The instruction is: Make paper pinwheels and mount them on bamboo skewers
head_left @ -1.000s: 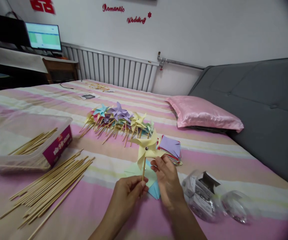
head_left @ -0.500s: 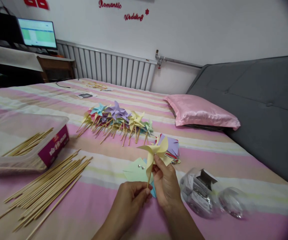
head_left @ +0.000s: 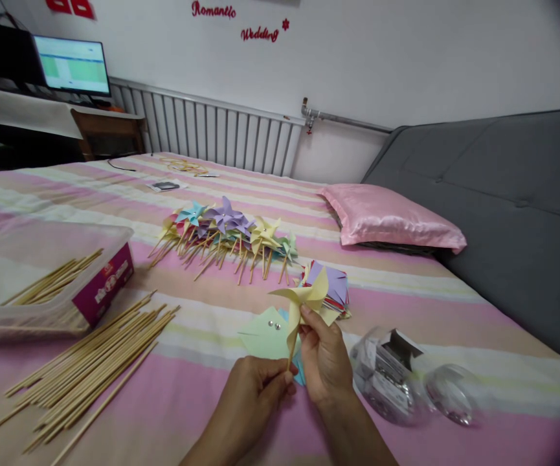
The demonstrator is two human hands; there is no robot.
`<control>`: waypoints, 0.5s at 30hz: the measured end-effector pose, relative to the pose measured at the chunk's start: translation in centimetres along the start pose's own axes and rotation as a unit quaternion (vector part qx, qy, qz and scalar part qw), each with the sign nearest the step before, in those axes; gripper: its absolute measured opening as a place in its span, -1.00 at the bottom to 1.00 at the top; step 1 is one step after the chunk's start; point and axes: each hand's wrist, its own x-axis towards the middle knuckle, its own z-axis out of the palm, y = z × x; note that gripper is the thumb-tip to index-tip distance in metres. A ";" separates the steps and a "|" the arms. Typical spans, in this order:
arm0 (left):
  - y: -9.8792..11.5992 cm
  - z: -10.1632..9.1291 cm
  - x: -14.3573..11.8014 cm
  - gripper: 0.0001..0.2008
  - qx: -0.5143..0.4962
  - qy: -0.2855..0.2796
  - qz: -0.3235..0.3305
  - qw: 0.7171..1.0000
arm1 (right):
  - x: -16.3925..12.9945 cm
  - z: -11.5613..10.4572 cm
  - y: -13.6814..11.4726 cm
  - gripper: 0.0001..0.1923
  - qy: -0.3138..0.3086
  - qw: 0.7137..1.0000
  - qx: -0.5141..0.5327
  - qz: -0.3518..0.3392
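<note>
Between my hands is a pale yellow paper pinwheel (head_left: pixel 297 299) on a thin wooden stick. My left hand (head_left: pixel 265 382) pinches the stick low down. My right hand (head_left: pixel 325 353) grips the pinwheel at its centre, thumb on the front; the fingers behind are partly hidden. Under and behind them lies a pale green paper square (head_left: pixel 263 338) with two small shiny pins (head_left: pixel 274 325) on it. A bit of blue paper shows beneath my hands. Just beyond the pinwheel is a stack of cut coloured paper squares (head_left: pixel 336 289), purple on top.
Many bamboo sticks (head_left: pixel 100 369) lie at left, near a clear plastic box (head_left: pixel 109 285) holding more. Assembled pinwheels (head_left: pixel 226 223) lie in a row ahead. At right are an open clear tub (head_left: pixel 386 378) of metal bits and its round lid (head_left: pixel 452 395). A pink pillow (head_left: pixel 396 217) sits farther back.
The pinwheel and both hands have shifted very slightly down and to the right. The grip of each hand looks the same.
</note>
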 end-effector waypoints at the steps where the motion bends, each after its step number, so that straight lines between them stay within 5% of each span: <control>1: 0.0 0.0 0.0 -0.67 -0.001 -0.001 -0.001 1.000 | 0.0 0.0 0.0 -0.82 0.002 1.000 0.003 -0.001; 8: -0.5 -0.1 0.2 -0.71 -0.048 -0.003 -0.003 0.999 | -0.1 0.0 0.0 -0.78 -0.037 0.999 -0.004 0.011; 15: -0.5 -1.3 0.9 -0.70 -0.169 0.104 -0.047 0.979 | -0.2 -0.6 0.7 -0.70 -0.096 0.985 -0.135 -0.047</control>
